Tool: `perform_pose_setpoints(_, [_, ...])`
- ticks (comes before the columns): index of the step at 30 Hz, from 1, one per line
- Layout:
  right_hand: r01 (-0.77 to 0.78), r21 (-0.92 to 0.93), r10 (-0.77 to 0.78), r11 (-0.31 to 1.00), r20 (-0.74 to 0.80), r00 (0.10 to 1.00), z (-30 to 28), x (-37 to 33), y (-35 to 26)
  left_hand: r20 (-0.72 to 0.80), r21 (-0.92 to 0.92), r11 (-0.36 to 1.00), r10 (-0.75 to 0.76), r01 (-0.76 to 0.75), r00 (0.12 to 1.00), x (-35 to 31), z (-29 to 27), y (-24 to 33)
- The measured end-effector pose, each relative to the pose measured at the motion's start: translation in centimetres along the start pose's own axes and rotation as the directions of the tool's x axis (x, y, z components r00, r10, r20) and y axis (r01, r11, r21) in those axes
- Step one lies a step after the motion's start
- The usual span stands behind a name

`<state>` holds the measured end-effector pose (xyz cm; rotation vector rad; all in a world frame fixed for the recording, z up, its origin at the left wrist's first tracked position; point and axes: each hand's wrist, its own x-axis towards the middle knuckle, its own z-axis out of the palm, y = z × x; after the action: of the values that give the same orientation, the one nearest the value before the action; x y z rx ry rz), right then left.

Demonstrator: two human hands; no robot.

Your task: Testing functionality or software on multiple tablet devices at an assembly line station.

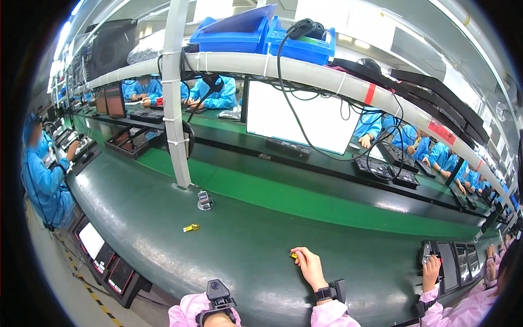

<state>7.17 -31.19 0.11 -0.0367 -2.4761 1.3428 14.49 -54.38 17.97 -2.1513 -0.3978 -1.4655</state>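
My right hand (309,267) is over the middle of the green table (250,245), its thumb and fingers closed on a small yellow piece (294,255). Most of that piece is hidden by the fingertips. To the left lies a similar small yellow piece (191,228) with a pale end, flat on the table. Farther back, near the foot of a white post, is a small grey-and-black object (204,200) on a round base. At the lower edge, my left hand (219,319) shows only as a bit of skin by the strapped wrist; its fingers are hidden.
A white post (175,109) rises from the table to a shelf with blue bins (231,38). Black cables (283,71) hang before a bright monitor (299,117). At right, another person's hand (430,270) works over black trays (449,267). Blue-clad people sit opposite.
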Motion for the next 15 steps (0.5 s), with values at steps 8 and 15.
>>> perform_pose_setpoints(8, [0.058, 0.048, -0.057, 0.997, -0.019, 0.998, 0.06, -0.03, 0.0, 0.001, -0.024, 1.0, -0.002, 0.002, 1.0, -0.16, 0.35, 0.12])
perform_pose_setpoints(15, [0.069, 0.039, -0.068, 0.997, -0.029, 0.997, -0.02, -0.24, -0.28, 0.003, -0.04, 0.999, -0.01, 0.01, 1.0, -0.13, 0.25, -0.02])
